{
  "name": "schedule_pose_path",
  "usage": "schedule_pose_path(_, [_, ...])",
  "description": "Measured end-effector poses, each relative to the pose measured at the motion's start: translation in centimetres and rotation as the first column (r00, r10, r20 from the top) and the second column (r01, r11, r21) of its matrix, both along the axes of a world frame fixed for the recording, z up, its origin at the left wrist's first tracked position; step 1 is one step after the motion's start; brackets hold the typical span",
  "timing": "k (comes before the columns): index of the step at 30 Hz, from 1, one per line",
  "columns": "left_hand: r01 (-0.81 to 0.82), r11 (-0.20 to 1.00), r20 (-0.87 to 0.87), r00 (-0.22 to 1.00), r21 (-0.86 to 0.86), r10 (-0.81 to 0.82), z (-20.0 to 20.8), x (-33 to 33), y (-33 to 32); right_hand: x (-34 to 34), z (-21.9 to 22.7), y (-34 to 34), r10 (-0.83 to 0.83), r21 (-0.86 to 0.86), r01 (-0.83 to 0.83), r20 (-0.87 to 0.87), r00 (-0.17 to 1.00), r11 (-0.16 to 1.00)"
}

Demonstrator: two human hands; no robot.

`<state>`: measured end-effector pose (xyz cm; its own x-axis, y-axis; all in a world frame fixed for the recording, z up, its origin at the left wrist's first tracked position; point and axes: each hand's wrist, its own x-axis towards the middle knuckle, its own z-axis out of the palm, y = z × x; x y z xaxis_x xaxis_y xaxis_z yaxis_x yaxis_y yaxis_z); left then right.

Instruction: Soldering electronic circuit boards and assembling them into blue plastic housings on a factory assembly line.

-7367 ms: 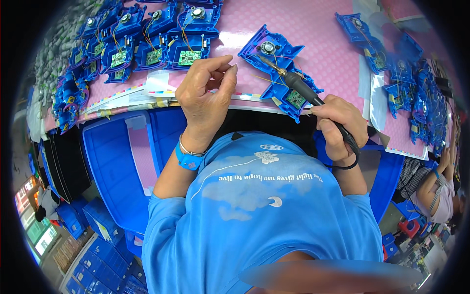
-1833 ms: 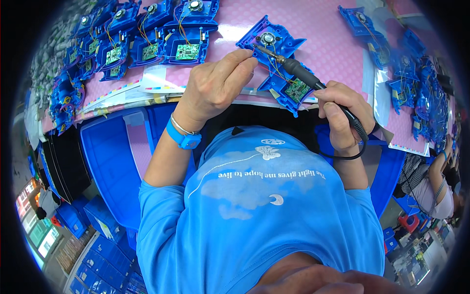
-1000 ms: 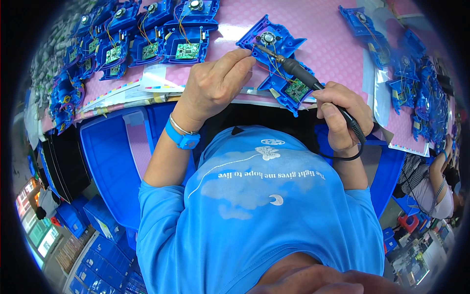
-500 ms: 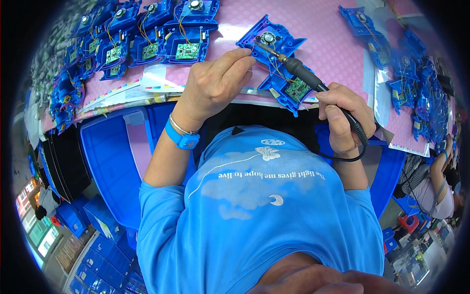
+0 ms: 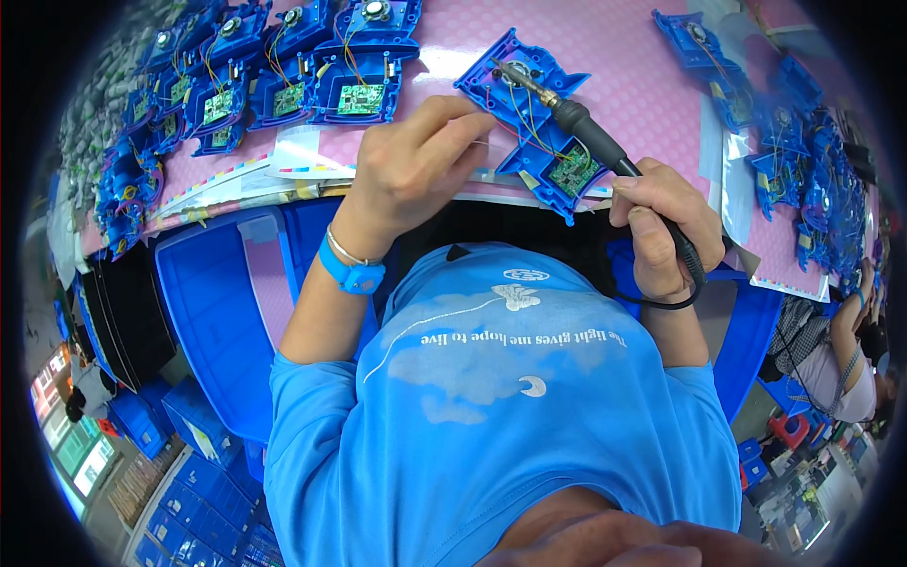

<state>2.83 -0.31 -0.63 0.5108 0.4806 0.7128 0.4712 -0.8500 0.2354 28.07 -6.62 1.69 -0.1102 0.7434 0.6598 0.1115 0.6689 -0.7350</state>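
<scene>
My right hand (image 5: 669,222) grips a soldering iron (image 5: 586,130) by its dark handle, with the cable looping below the wrist. Its metal tip reaches over the upper half of an opened blue plastic housing (image 5: 539,104), close to the round speaker there. A green circuit board (image 5: 573,170) sits in the lower half, joined by thin coloured wires. Left of this housing, my left hand (image 5: 420,156) is closed in a pinch, its fingertips near the housing's edge. A thin pale strand, looking like solder wire (image 5: 484,142), shows beside those fingers.
Several similar opened blue housings (image 5: 364,94) with boards and speakers stand in rows at the far left. More blue housings (image 5: 784,156) lie at the right. The pink patterned table (image 5: 642,85) ends close to me, with blue bins (image 5: 213,312) below.
The iron's tip has shifted farther away from me, up the housing. My left fingers have drawn slightly nearer to me, away from the tip. The housing stays in place.
</scene>
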Motion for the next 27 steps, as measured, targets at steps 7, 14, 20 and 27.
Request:
schedule_pose_path(7, [0.618,0.381,0.677,0.735,-0.688,0.030,2.5,1.6,-5.3,-0.4,0.3,-0.2,0.041,0.119,-0.073,0.252,0.967,0.990])
schedule_pose_path(14, [0.676,0.194,0.703,0.695,-0.711,0.150,2.9,3.2,-6.3,-0.3,0.6,-1.1,-0.091,0.221,0.010,0.361,0.928,0.975])
schedule_pose_path(20, [0.079,0.822,0.125,0.992,-0.564,-0.010,3.3,2.3,-4.5,2.1,1.2,-3.1,-0.137,0.173,0.128,0.039,0.990,0.976])
schedule_pose_path(27, [-0.041,0.942,-0.155,0.988,-0.332,-0.011,1.8,5.6,-2.4,4.6,0.9,-5.0,-0.130,0.161,0.147,-0.114,0.985,0.976])
